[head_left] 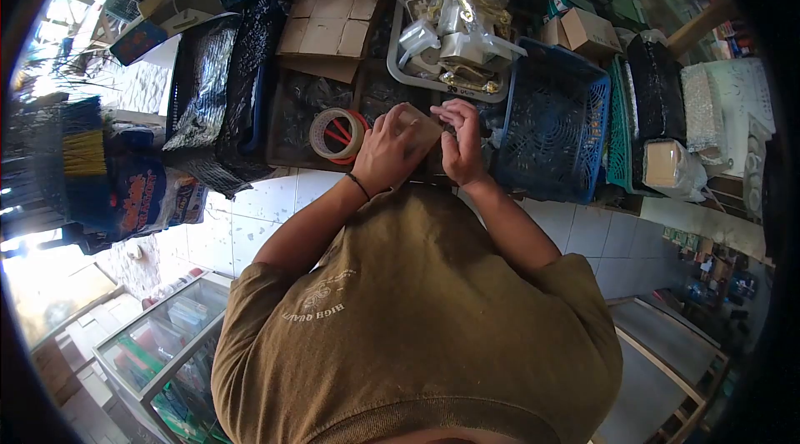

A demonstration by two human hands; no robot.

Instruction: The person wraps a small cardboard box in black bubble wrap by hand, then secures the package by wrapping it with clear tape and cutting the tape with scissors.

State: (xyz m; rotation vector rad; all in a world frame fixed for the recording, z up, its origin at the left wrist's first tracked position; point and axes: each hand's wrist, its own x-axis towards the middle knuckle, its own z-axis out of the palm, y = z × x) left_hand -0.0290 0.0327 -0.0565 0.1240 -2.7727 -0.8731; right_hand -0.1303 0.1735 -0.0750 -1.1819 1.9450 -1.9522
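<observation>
My left hand (388,149), with a dark band at the wrist, is closed around a small tan packet or box (423,129); its exact kind is hard to make out. My right hand (463,144) is at the packet's right edge, with fingers bent and thumb drawn in close. Whether something small is pinched there I cannot see. Just left of my left hand, a roll of tape (322,146) with an orange-red core piece lies on the divided dark tray (287,162).
Beyond my hands stands a grey-white bin (397,70) of bagged brass-coloured fittings. A blue basket (546,123) is to the right, cardboard (329,15) to the left. Black bubble wrap (221,77) hangs at the left edge. Small boxes (590,31) sit at back right.
</observation>
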